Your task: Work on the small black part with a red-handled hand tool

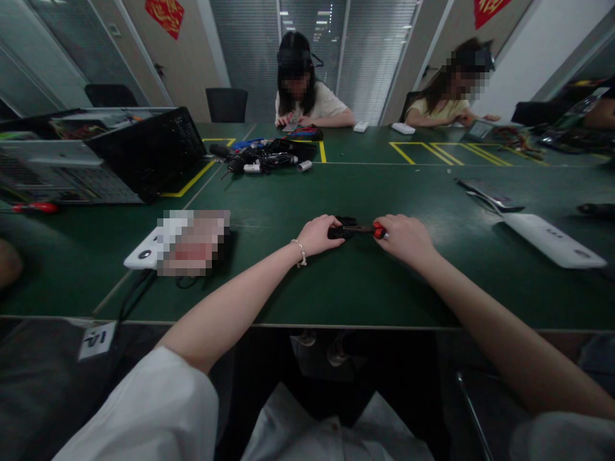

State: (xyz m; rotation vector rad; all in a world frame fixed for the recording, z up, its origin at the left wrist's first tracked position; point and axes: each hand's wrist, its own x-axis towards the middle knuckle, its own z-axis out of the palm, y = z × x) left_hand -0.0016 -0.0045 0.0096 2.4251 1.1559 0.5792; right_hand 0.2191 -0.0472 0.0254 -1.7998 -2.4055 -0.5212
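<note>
On the green table in front of me, my left hand (321, 234) is closed round a small black part (340, 230), its fingers curled over the left end. My right hand (407, 238) grips a red-handled tool (379, 230). A dark, narrow length runs from the red grip to the black part, joining the two hands. Its exact kind is too small and dim to make out. Both hands rest low, close to the table top, and my fingers cover much of what they hold.
A white power bank (144, 251) with a blurred-out device lies left; another white device (552, 240) lies right. An open computer case (158, 153) stands far left, near a red-handled tool (43, 208). Cables (269, 155) pile ahead. Two people (307, 96) sit opposite.
</note>
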